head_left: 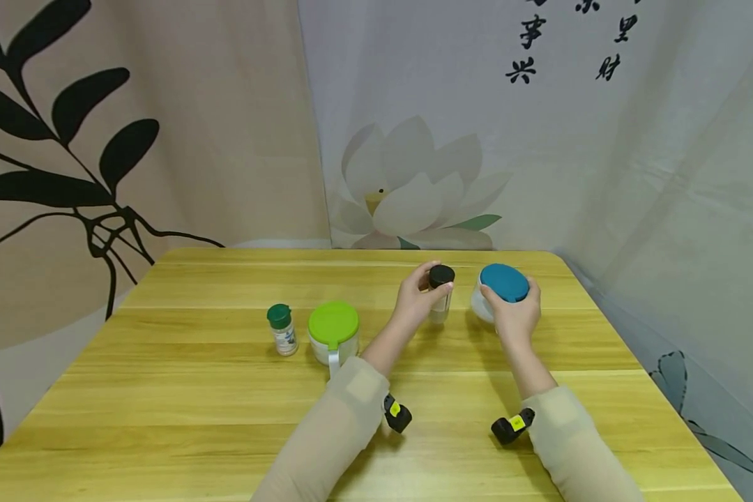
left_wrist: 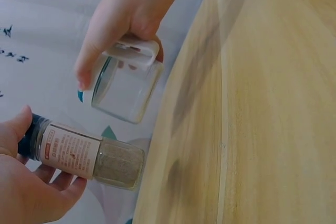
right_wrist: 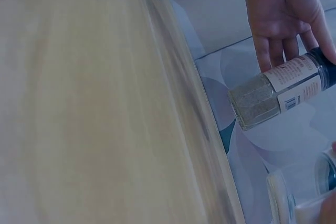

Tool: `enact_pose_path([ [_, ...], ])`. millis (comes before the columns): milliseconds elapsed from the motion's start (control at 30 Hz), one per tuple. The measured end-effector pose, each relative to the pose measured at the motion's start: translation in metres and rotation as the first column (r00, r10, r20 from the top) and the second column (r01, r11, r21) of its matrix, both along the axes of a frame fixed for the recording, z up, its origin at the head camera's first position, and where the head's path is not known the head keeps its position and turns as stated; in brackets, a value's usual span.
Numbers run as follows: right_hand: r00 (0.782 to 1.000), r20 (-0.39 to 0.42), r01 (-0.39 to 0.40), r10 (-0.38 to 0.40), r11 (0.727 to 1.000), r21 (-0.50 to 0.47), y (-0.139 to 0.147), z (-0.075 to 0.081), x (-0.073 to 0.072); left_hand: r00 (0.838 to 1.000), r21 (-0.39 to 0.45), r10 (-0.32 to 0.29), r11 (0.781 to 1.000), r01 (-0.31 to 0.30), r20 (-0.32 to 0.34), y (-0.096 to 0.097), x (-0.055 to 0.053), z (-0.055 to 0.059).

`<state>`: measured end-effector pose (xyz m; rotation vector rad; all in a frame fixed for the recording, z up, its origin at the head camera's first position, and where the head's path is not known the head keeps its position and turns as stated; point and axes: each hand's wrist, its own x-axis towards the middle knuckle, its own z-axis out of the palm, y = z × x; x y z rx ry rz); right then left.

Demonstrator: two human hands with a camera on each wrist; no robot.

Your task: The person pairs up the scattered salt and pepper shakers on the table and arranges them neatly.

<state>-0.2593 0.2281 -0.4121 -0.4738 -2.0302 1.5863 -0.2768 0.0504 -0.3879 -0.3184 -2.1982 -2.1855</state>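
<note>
My left hand [head_left: 413, 298] grips a spice jar [left_wrist: 73, 150] by its black cap; the jar has a printed label and greyish powder inside. In the left wrist view its base is held off the wooden table [left_wrist: 273, 103]. To the right, my right hand [head_left: 517, 317] holds a clear glass jar [left_wrist: 123, 90] with a blue lid [head_left: 504, 282] and a white handle [left_wrist: 134, 51]. This jar is also raised above the table and looks see-through. The right wrist view shows the spice jar [right_wrist: 278, 90] tilted, and only part of the glass jar [right_wrist: 289, 192].
On the table's left stand a small green-capped shaker [head_left: 282, 331] and a green-lidded container [head_left: 333, 331] with a handle, close to my left forearm. A printed curtain [head_left: 414, 188] hangs behind the far edge. Black wrist cameras [head_left: 397, 414] sit below both sleeves.
</note>
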Motion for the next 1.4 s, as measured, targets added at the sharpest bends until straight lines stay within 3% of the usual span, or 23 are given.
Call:
enact_pose_path([
  [700,1.000,-0.006,-0.010,0.010,1.000,0.006,-0.006,0.000,0.024,0.999,0.008,-0.037,0.999,0.037,0.013,-0.007,0.016,-0.003],
  [1400,0.998,-0.001,-0.063,0.064,0.997,0.051,-0.014,-0.002,0.038,0.998,0.034,-0.057,0.998,0.056,0.037,-0.015,0.027,-0.006],
])
